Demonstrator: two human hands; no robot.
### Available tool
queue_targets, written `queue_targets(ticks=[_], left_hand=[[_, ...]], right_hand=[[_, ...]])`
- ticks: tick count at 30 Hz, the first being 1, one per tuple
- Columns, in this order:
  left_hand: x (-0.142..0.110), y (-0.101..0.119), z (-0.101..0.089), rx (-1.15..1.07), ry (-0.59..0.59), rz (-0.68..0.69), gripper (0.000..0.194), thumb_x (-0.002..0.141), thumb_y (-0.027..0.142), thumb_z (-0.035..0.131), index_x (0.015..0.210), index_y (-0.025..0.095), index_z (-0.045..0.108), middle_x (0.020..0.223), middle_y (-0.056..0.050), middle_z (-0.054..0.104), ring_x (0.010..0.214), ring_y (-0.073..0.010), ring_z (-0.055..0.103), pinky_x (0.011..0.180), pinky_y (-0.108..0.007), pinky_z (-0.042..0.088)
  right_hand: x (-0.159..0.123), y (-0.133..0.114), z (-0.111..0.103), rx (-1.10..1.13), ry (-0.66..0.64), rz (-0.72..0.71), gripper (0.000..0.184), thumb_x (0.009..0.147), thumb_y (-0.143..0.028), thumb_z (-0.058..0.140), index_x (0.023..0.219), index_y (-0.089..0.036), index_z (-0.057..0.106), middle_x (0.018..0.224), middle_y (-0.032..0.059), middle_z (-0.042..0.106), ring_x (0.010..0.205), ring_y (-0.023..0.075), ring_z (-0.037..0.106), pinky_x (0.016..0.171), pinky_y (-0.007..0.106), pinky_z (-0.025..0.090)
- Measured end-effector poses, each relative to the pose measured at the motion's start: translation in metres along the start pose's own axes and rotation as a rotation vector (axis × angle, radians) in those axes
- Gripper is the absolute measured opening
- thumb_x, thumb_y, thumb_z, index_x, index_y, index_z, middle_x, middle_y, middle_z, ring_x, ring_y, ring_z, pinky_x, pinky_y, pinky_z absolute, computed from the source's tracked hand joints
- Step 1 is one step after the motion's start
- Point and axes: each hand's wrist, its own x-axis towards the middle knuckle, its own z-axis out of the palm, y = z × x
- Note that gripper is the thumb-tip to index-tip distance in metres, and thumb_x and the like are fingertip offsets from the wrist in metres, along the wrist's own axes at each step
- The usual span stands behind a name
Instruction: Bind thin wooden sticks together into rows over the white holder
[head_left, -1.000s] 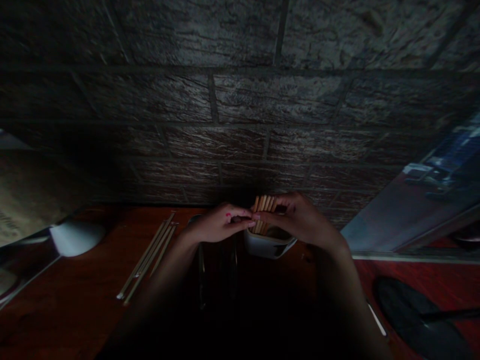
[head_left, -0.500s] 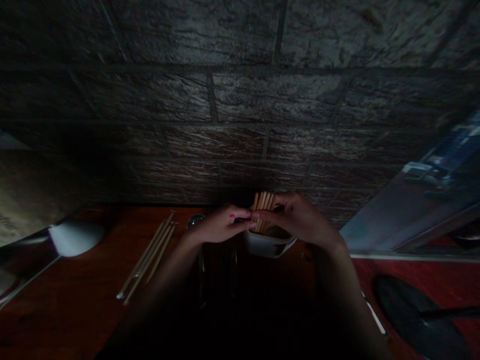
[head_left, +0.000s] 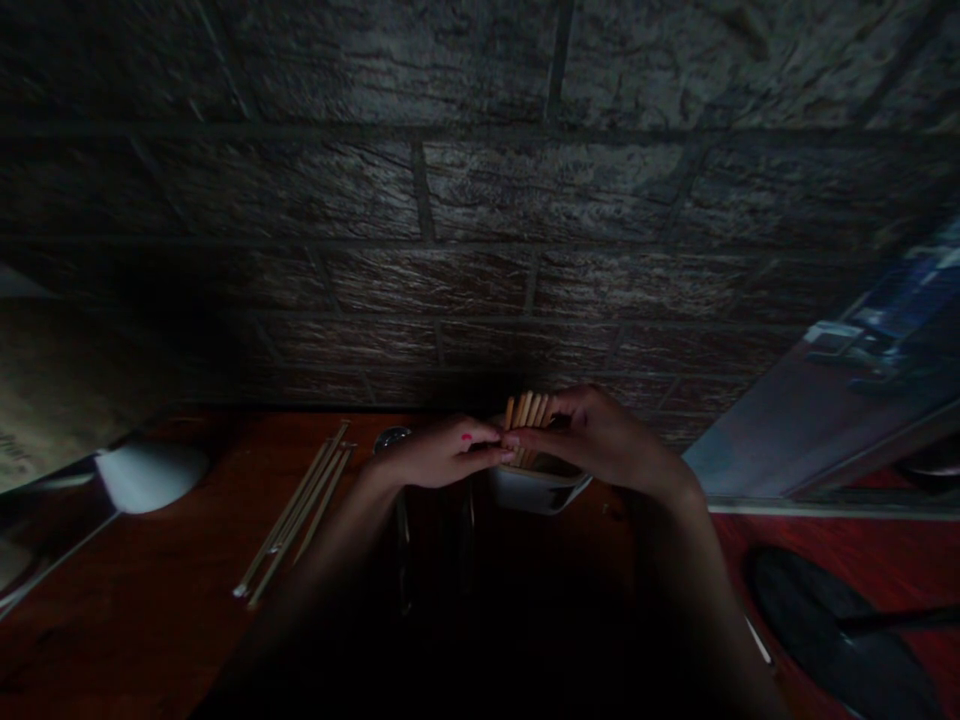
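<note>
A: Where are the hands?
B: Together, just below and right of the middle of the frame. The right hand closes its thumb and fingers on a bunch of light-brown, slim wooden sticks.
A: And the left hand?
B: Its thumb and forefinger reach out with a narrow gap between them, and their tips meet at the near side of the sticks. I cannot tell whether it grips any of them. It has a small red mark near the forefinger.
A: How do the sticks stand?
B: Roughly upright, tops fanned a little, lower ends over or inside a white, rounded-corner container with a dark marking. The fingers hide part of them, so I can't say whether they touch its bottom.
A: What else lies on the reddish-brown wooden tabletop?
B: Several long, thin, pale sticks in wrappers, slanting at lower left, and a round shiny metal piece just beside the left wrist. Farther left is a white, flared object.
A: Behind it all?
B: A rough, dark brick-patterned wall, filling the upper frame.
</note>
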Motion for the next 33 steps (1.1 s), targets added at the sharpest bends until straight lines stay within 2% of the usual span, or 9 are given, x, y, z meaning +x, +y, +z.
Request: queue_targets(ticks=[11, 17, 26, 33], left_hand=[[0.0, 0.0013, -0.0014, -0.026, -0.031, -0.03, 0.035, 0.097, 0.038, 0.046, 0.091, 0.012, 0.07, 0.077, -0.003, 0.066, 0.069, -0.0123, 0.056, 0.063, -0.025, 0.044], [0.0, 0.002, -0.0027, -0.036, -0.034, -0.009, 0.03, 0.095, 0.036, 0.051, 0.096, 0.012, 0.069, 0.084, -0.004, 0.069, 0.074, -0.0136, 0.06, 0.068, -0.025, 0.046], [-0.0023, 0.0047, -0.0088, -0.068, 0.044, 0.011, 0.025, 0.095, 0.026, 0.053, 0.107, 0.012, 0.07, 0.1, -0.006, 0.075, 0.089, -0.0154, 0.068, 0.08, -0.025, 0.049], [-0.0019, 0.0038, -0.0093, -0.101, 0.079, 0.014, 0.026, 0.095, 0.028, 0.052, 0.11, 0.014, 0.069, 0.106, -0.007, 0.074, 0.094, -0.0163, 0.069, 0.082, -0.027, 0.051]], right_hand=[[0.0007, -0.0015, -0.002, 0.023, -0.025, 0.004, 0.024, 0.084, -0.044, 0.067, 0.089, -0.023, 0.076, 0.081, 0.0001, 0.074, 0.077, 0.0163, 0.065, 0.066, 0.025, 0.047], [0.0008, -0.0022, -0.0033, 0.012, -0.071, 0.014, 0.026, 0.085, -0.043, 0.065, 0.091, -0.02, 0.076, 0.082, 0.0008, 0.074, 0.077, 0.016, 0.066, 0.066, 0.024, 0.048], [-0.0017, -0.005, -0.0056, 0.044, 0.006, -0.013, 0.028, 0.083, -0.045, 0.068, 0.095, -0.021, 0.077, 0.086, 0.0015, 0.076, 0.08, 0.0183, 0.069, 0.067, 0.026, 0.052], [-0.0014, -0.002, -0.0049, 0.033, -0.001, -0.008, 0.027, 0.085, -0.043, 0.066, 0.102, -0.023, 0.076, 0.089, 0.0004, 0.077, 0.082, 0.0174, 0.069, 0.07, 0.026, 0.053]])
